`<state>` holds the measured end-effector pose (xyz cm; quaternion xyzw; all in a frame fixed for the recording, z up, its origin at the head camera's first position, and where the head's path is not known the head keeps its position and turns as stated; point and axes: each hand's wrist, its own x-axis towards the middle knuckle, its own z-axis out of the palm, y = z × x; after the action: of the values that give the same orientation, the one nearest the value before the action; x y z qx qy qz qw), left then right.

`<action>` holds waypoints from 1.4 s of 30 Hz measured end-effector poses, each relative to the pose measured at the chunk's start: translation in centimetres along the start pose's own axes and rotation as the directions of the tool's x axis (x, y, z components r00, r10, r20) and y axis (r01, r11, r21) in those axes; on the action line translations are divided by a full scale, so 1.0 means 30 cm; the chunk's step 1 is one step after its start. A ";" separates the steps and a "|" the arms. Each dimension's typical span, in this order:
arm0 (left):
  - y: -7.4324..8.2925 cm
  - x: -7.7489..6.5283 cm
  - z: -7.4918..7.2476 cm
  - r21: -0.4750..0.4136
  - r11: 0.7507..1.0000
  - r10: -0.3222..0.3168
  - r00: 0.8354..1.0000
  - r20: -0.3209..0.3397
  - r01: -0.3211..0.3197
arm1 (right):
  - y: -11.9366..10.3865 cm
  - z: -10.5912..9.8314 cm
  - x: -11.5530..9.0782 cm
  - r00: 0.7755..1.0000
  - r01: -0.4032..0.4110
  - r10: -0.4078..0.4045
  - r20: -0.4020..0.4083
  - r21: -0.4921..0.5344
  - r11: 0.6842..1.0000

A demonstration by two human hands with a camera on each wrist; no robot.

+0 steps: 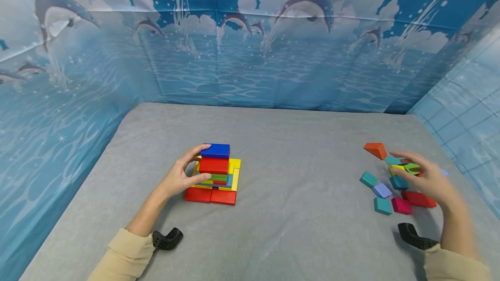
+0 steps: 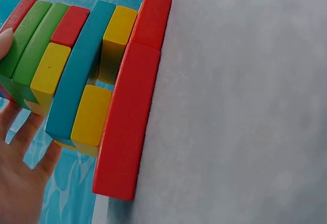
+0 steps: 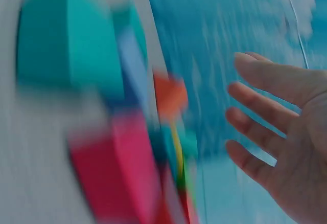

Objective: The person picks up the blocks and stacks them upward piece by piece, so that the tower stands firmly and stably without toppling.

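Note:
My left hand (image 1: 181,177) holds the side of a stack of blocks (image 1: 214,166), thumb at the front and the other fingers reaching round behind. A blue block (image 1: 216,151) tops the stack, above a red block (image 1: 214,166). Lower down are green, yellow and teal layers, and red blocks (image 2: 127,121) form the base. In the left wrist view the fingertips are hidden behind the blocks. Above the loose blocks on the right hovers my right hand (image 1: 427,179), its fingers spread apart. The right wrist view shows this hand (image 3: 286,127) holding nothing.
Loose blocks lie on the grey cloth (image 1: 297,194) at the right: an orange wedge (image 1: 376,150), a teal block (image 1: 383,206), a crimson block (image 1: 401,206), a long red block (image 1: 419,199) and others. A blue dolphin-print curtain (image 1: 234,77) borders the surface.

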<state>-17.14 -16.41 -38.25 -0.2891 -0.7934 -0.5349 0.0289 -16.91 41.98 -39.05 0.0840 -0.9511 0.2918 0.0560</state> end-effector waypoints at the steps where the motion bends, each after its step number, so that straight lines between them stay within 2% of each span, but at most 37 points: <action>1: 0.000 0.000 0.000 0.001 1.000 -0.001 1.000 0.001 0.001 | 0.039 -0.014 -0.024 0.999 -0.035 0.035 0.011 -0.009 0.999; 5: 0.002 0.000 0.001 0.003 1.000 -0.006 1.000 -0.002 0.006 | 0.134 -0.056 -0.113 0.985 -0.150 0.155 0.082 -0.061 0.987; 9: 0.003 0.000 0.002 0.005 1.000 -0.007 1.000 -0.005 0.007 | 0.185 -0.081 -0.170 0.970 -0.174 0.187 0.155 -0.099 0.980; 11: 0.003 0.000 0.002 0.005 1.000 -0.008 1.000 -0.005 0.008 | 0.199 -0.082 -0.187 0.968 -0.176 0.193 0.161 -0.115 0.978; 14: 0.003 -0.001 0.001 0.002 1.000 -0.013 1.000 -0.003 0.013 | 0.208 -0.076 -0.196 0.964 -0.187 0.208 0.167 -0.137 0.973; 19: 0.005 -0.002 0.001 0.001 1.000 -0.016 1.000 -0.002 0.016 | 0.209 -0.062 -0.187 0.969 -0.167 0.194 0.154 -0.171 0.971; 23: 0.005 0.000 0.001 -0.001 1.000 -0.019 1.000 0.006 0.019 | 0.183 -0.059 -0.176 0.975 -0.167 0.189 0.118 -0.177 0.970; 27: 0.006 0.000 -0.001 -0.005 1.000 -0.017 1.000 0.003 0.017 | 0.078 -0.060 -0.127 0.988 -0.128 0.139 0.073 -0.144 0.981; 30: 0.005 -0.002 -0.002 -0.005 1.000 -0.007 1.000 -0.005 0.007 | -0.055 -0.044 -0.062 0.998 -0.027 0.031 0.053 -0.067 0.997; 32: 0.005 -0.002 -0.002 -0.003 1.000 -0.003 1.000 -0.007 0.003 | -0.154 -0.018 -0.011 0.996 0.086 -0.086 0.036 0.010 0.996; 34: 0.005 -0.002 -0.003 0.000 1.000 -0.004 1.000 -0.005 0.004 | -0.261 0.027 0.039 0.978 0.208 -0.209 0.006 0.083 0.975; 37: 0.007 0.000 -0.003 0.002 1.000 -0.008 1.000 -0.003 0.008 | -0.419 0.112 0.107 0.941 0.335 -0.337 -0.014 0.154 0.930; 42: 0.009 0.002 -0.001 -0.004 1.000 -0.015 1.000 0.001 0.015 | -0.655 0.275 0.179 0.893 0.437 -0.450 0.000 0.238 0.867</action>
<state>-17.06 -16.36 -37.99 -0.2834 -0.7944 -0.5367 0.0240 -18.86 20.61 -34.28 0.3142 -0.8669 0.3776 0.0849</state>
